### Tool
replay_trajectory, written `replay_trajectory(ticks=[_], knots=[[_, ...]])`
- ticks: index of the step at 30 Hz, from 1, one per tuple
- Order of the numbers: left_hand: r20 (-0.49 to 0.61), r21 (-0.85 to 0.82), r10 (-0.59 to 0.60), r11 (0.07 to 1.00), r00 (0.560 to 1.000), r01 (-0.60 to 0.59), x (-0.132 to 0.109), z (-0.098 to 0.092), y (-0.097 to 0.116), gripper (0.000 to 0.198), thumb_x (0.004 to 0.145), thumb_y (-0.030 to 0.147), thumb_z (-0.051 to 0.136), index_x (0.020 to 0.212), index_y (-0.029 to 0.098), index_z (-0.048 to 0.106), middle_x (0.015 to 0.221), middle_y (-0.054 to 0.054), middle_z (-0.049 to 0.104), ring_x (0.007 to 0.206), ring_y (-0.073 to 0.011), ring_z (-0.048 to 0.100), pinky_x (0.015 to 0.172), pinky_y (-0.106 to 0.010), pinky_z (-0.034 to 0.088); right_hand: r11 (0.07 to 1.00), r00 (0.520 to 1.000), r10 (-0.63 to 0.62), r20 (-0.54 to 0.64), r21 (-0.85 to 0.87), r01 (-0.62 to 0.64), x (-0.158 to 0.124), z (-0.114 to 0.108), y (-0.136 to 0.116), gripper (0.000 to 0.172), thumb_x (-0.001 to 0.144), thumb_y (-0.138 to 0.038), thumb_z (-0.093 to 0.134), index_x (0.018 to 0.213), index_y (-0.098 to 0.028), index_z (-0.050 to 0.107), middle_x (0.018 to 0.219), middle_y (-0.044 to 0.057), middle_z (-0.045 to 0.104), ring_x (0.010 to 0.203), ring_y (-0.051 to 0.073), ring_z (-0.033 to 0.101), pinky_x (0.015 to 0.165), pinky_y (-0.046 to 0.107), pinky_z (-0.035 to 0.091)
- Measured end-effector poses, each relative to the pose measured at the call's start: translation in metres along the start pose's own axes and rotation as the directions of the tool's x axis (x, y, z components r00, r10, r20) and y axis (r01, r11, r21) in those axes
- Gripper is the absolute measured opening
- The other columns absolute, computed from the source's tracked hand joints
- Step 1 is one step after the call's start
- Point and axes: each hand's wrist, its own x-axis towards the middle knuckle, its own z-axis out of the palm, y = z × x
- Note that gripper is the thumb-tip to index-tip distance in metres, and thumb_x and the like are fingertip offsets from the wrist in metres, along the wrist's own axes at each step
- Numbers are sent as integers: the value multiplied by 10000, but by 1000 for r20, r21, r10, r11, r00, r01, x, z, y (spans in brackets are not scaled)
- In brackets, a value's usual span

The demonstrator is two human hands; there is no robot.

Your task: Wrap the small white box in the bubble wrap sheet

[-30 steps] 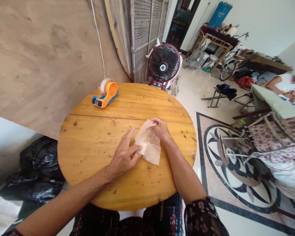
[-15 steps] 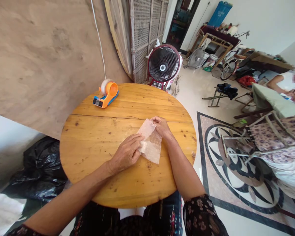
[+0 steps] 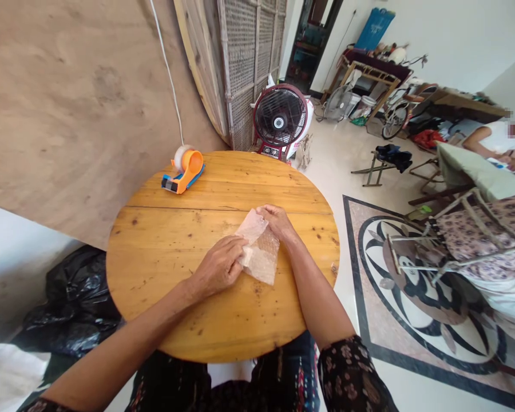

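A sheet of clear bubble wrap [image 3: 264, 258], partly folded over and pinkish at its upper part, lies on the round wooden table [image 3: 163, 246]. My left hand [image 3: 221, 264] is closed on its left edge, fingers bent over the wrap and thumb tucked below. At the upper right corner, my right hand [image 3: 277, 222] pinches the edge between thumb and fingers. Whether anything lies inside the fold cannot be made out. Farther back on the table, at the left, stands an orange and blue tape dispenser [image 3: 186, 170] with a roll of clear tape.
Past the table's far edge stands a dark red fan [image 3: 280, 120]. Black plastic bags [image 3: 75, 297] lie on the floor at left, beside a wooden panel [image 3: 81, 103]. A person [image 3: 493, 140] sits at another table on the right, near a folding stool [image 3: 377, 169].
The view has shifted slightly. Both hands keep their hold on the bubble wrap, and its position on the table is nearly the same.
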Motion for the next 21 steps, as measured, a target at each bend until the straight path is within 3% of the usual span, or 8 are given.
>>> replay_trajectory(ticks=[5,10,14,18,21], knots=[[71,46,-10,999,997,7,6,-4,1,201,708,27,464,826,182,511,1119,-126,655,1096,-241,591,957,-409,483,999,999,-27,-45,-32,25,1,1,0,394,787,-533,565,608,-189,494,569,-45,425,511,88,371,503,220,291],[198,93,-27,996,980,9,16,-9,1,204,673,36,451,811,184,482,1063,-139,654,1067,-264,600,925,-419,489,996,999,43,-24,77,-41,2,1,1,394,772,-555,581,643,-189,510,569,-40,456,503,94,396,502,225,316],[239,111,-54,993,970,28,21,-12,3,192,671,50,441,801,188,474,1032,-135,646,1062,-270,594,914,-425,485,995,996,71,45,69,-74,-3,-2,-4,369,752,-521,639,860,-170,603,717,-13,576,600,107,506,574,225,390],[224,126,-90,990,971,63,20,-12,6,184,684,49,436,804,181,481,1049,-143,636,1101,-272,571,952,-420,465,994,983,62,172,-99,-45,-7,-7,-11,639,647,-415,768,1195,-186,534,1010,24,623,852,153,579,756,257,452],[211,115,-100,990,972,77,17,-11,6,187,682,49,437,809,176,489,1095,-156,625,1135,-273,555,978,-420,452,980,986,21,165,-199,13,-7,-8,-8,683,619,-370,779,1219,-169,523,1091,40,606,932,174,572,829,281,446]])
